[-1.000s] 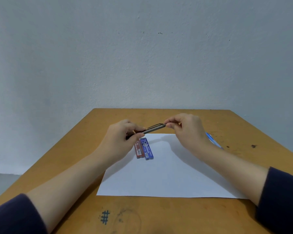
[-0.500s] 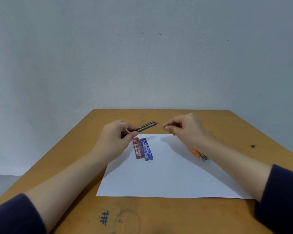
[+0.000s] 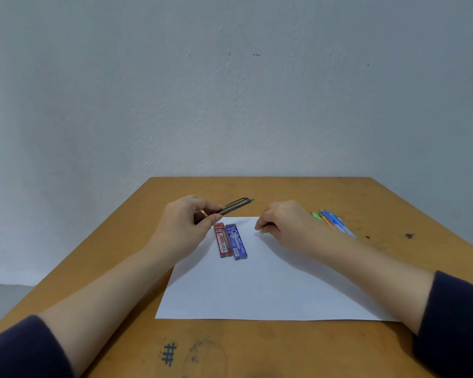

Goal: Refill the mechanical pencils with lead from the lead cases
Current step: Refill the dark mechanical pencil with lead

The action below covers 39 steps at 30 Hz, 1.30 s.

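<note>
The dark navy left sleeve [image 3: 19, 350] and right sleeve [image 3: 456, 317] stop short of bare forearms. There is a thin gold-toned ring [image 3: 203, 213] on the left hand [image 3: 183, 230].

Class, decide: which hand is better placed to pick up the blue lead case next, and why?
Probably right: the left hand grips the dark pencil, while the right hand lies close to the blue lead case.

The table [image 3: 284, 192] is worn matt wood, scuffed and ink-stained. The paper [image 3: 257, 290] is plain matt white. The pencil [image 3: 236, 207] looks dark and metallic, with a shiny clip. The red case [image 3: 222, 241] and blue case [image 3: 239, 242] are glossy plastic. The wall [image 3: 230, 91] has roughish matt paint.
</note>
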### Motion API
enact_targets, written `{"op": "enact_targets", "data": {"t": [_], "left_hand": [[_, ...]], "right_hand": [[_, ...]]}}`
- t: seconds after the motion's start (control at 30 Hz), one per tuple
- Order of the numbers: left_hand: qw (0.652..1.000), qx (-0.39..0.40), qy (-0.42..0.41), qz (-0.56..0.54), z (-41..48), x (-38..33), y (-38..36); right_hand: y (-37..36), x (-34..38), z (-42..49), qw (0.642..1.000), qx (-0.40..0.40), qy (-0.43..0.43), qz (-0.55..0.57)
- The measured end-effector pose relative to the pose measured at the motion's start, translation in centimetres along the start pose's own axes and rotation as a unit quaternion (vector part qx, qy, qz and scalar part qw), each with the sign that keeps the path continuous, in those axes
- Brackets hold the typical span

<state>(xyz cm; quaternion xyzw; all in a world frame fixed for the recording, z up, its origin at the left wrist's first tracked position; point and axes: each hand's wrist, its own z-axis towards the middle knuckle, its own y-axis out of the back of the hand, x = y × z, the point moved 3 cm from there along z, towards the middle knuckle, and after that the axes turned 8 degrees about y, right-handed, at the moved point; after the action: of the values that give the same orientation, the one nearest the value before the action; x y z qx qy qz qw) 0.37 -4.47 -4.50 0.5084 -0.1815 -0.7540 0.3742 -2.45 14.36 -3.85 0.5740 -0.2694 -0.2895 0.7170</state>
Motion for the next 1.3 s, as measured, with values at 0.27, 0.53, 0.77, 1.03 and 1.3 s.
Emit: {"op": "enact_targets", "data": {"t": [0.27,0.53,0.77,1.03,1.3], "left_hand": [[1.0,0.011,-0.003,-0.013,-0.1,0.0,-0.2],[1.0,0.013,-0.004,-0.011,-0.2,-0.1,-0.1],[1.0,0.012,-0.005,-0.016,-0.2,0.0,-0.1],[0.998,0.038,-0.03,-0.026,-0.4,-0.3,-0.3],[0.997,0.048,-0.048,-0.025,-0.4,-0.3,-0.4]], "right_hand": [[-0.9,0.5,-0.5,0.999,-0.004,0.025,0.02],[-0.7,0.4,-0.8,0.999,-0.028,0.022,0.03],[0.4,-0.4,-0.9,0.986,-0.142,-0.038,0.082],[1.0,-1.6,-1.0,0.958,-0.243,-0.078,0.134],[1.2,-1.4,-1.1,0.954,-0.251,-0.068,0.153]]}}
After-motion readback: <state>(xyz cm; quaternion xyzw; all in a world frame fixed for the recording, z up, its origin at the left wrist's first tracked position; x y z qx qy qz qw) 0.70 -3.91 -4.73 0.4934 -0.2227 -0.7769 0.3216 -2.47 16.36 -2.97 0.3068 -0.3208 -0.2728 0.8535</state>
